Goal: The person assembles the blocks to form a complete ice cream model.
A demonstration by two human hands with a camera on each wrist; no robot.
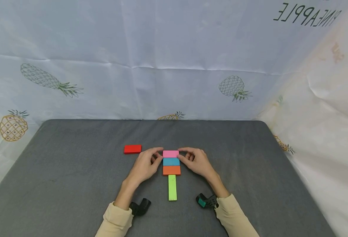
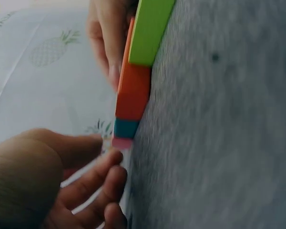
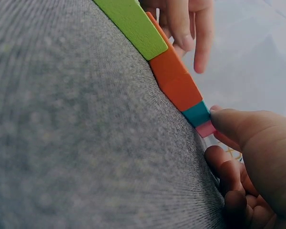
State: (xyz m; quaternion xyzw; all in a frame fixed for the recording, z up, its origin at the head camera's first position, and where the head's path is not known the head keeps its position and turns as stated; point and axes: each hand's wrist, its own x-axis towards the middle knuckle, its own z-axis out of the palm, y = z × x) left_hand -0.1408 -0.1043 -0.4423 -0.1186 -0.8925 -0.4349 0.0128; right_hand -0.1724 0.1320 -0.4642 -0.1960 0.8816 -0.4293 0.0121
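Note:
Between the two hands lies a pink block (image 1: 170,153), at the far end of a row of flat blocks on the grey table. My left hand (image 1: 145,164) has its thumb and forefinger tips right at the pink block's left end. At the opposite end are the thumb and forefinger tips of my right hand (image 1: 199,162); the thumb (image 3: 231,123) overlaps the blue and pink blocks' edge in the right wrist view. Against the pink block lies a blue block (image 1: 171,161), then an orange block (image 1: 171,170). A lime-green block (image 1: 172,187) points lengthwise toward me from the orange one.
A red block (image 1: 132,149) lies apart, left of the row. The dark grey cloth-covered table (image 1: 73,197) ends at a pale curtain (image 1: 174,92) printed with pineapples. Black wrist devices (image 1: 140,207) sit at both forearms, below the cream sleeves.

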